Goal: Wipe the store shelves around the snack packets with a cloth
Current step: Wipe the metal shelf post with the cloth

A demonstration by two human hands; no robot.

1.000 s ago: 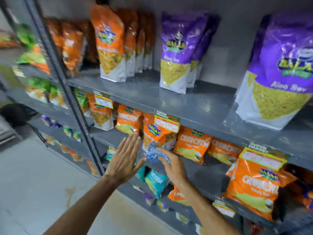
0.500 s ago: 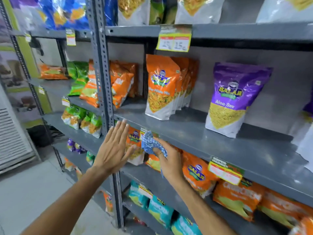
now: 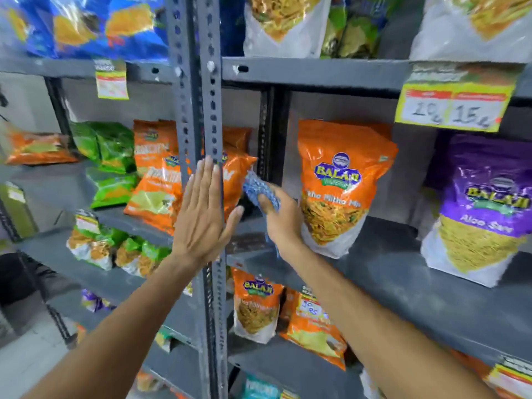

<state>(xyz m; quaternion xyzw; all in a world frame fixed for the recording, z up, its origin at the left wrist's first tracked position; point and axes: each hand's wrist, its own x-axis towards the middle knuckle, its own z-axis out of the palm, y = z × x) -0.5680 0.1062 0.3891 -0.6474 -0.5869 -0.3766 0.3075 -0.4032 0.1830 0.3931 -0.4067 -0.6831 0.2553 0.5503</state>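
Observation:
My right hand [image 3: 280, 218] grips a blue checked cloth [image 3: 260, 189] at the left end of the grey middle shelf [image 3: 403, 283], just left of an upright orange snack packet [image 3: 341, 185]. The cloth sticks up from my fingers beside the shelf's back corner post. My left hand [image 3: 205, 214] is flat and open with fingers together, held in front of the perforated grey upright [image 3: 198, 116]. A purple snack packet [image 3: 480, 208] stands further right on the same shelf. Whether the cloth touches the shelf surface is hidden by my hand.
Orange and green packets [image 3: 115, 165] fill the left bay shelves. More orange packets [image 3: 256, 306] sit on the shelf below. A yellow price tag [image 3: 453, 106] hangs from the upper shelf edge. Pale floor [image 3: 26, 364] lies at lower left.
Both hands have risen from the lower shelf level to the middle shelf. The view has tilted up and drawn closer to the rack. The cloth stays in my right hand.

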